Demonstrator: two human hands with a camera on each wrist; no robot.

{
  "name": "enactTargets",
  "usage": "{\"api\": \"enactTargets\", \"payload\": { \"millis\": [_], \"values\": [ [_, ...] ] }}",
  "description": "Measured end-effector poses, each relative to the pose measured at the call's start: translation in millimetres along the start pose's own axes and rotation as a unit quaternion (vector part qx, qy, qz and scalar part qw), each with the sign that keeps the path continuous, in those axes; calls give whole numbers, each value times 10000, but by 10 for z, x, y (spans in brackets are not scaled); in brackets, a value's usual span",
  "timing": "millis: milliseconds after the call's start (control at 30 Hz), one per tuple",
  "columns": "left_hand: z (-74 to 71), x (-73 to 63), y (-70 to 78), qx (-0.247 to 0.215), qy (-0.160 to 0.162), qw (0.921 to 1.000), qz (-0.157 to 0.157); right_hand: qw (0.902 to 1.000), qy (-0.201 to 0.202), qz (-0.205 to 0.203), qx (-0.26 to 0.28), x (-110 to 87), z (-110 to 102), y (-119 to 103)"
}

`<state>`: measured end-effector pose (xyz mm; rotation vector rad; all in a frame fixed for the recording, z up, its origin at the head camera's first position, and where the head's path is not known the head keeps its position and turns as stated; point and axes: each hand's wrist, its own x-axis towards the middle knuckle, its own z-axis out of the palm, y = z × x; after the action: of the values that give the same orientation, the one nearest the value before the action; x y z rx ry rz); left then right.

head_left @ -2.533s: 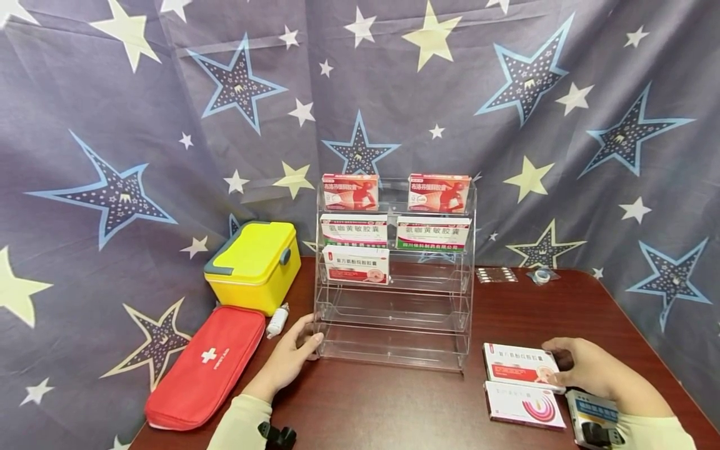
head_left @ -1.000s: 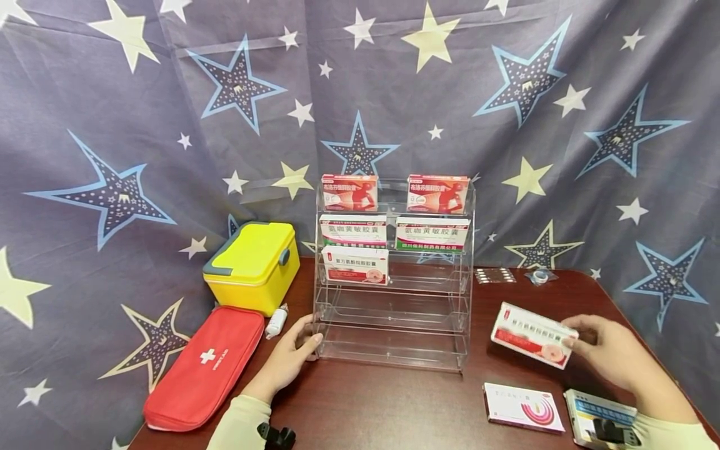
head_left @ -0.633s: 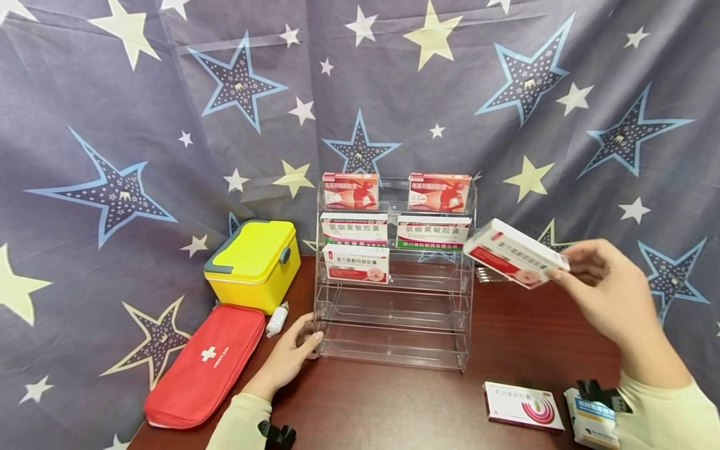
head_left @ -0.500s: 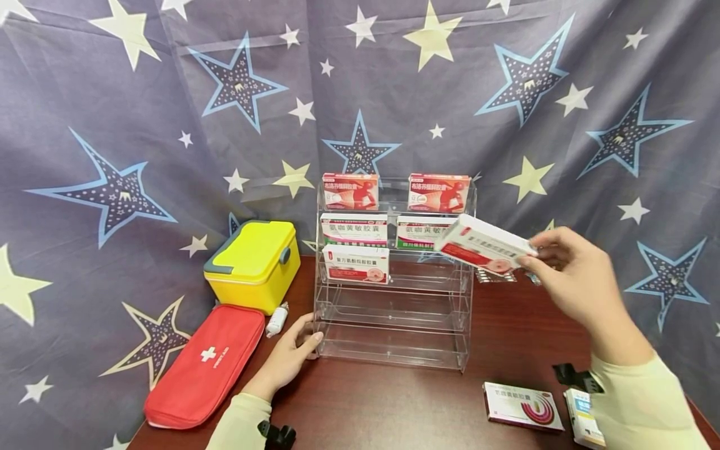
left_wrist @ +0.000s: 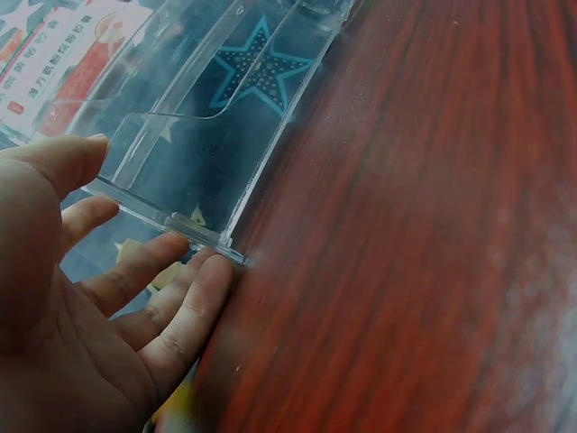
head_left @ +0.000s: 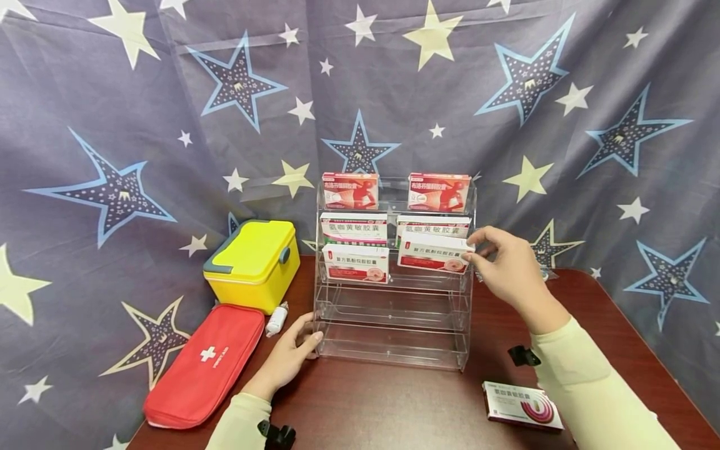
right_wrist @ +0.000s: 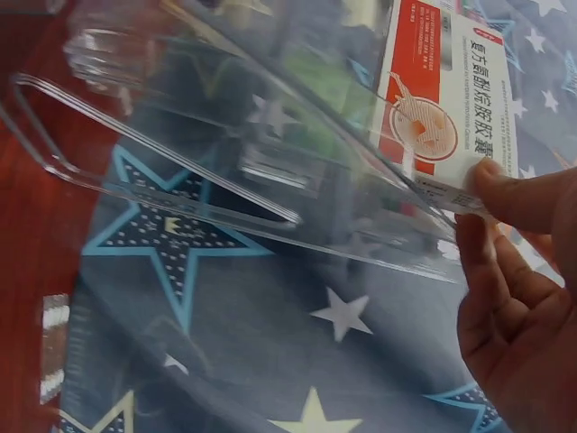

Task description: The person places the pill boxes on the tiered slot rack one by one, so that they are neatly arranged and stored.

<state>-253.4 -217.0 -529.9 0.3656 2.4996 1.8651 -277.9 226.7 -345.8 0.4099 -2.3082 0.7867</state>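
Note:
My right hand [head_left: 506, 265] pinches a white-and-red medicine box [head_left: 432, 255] by its right end, thumb in front. The box is at the right of the third tier of a clear acrylic display rack [head_left: 394, 359], overlapping the lower part of a white-and-green medicine box [head_left: 434, 226] behind. In the right wrist view, thumb and fingers hold the end of this box [right_wrist: 442, 99] beside the rack's side panel. A matching box [head_left: 356, 264] stands at the tier's left. My left hand [head_left: 289, 356] touches the rack's lower left side, its fingers [left_wrist: 194, 307] extended against the edge.
Two red boxes [head_left: 350, 191] fill the top tier; another white-and-green box [head_left: 354, 230] is below. A white-and-pink box [head_left: 523, 405] lies at front right, partly near my right sleeve. At left are a yellow case [head_left: 253, 262], red first-aid pouch [head_left: 205, 369] and small white bottle [head_left: 277, 320].
My right hand has lifted the white-and-red box from the table at right and carried it up and left to the rack's third tier. My left hand has stayed at the rack.

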Motion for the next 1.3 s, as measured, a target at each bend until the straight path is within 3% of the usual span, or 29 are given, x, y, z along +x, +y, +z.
{"api": "enactTargets", "payload": {
  "millis": [267, 467, 700, 1300],
  "values": [
    [3, 7, 1, -4, 18, 10000, 58, 9955, -45, -671, -663, -87, 160, 32],
    [0, 19, -14, 5, 15, 10000, 51, 9905, -245, -865, -1039, -111, 199, 20],
    [-5, 23, -12, -9, -51, 10000, 71, 9823, -165, -1374, -1260, -125, 205, 27],
    [-5, 14, -11, 43, -19, 10000, -2, 9809, -202, -1469, -1258, -119, 194, 27]
  ]
}}
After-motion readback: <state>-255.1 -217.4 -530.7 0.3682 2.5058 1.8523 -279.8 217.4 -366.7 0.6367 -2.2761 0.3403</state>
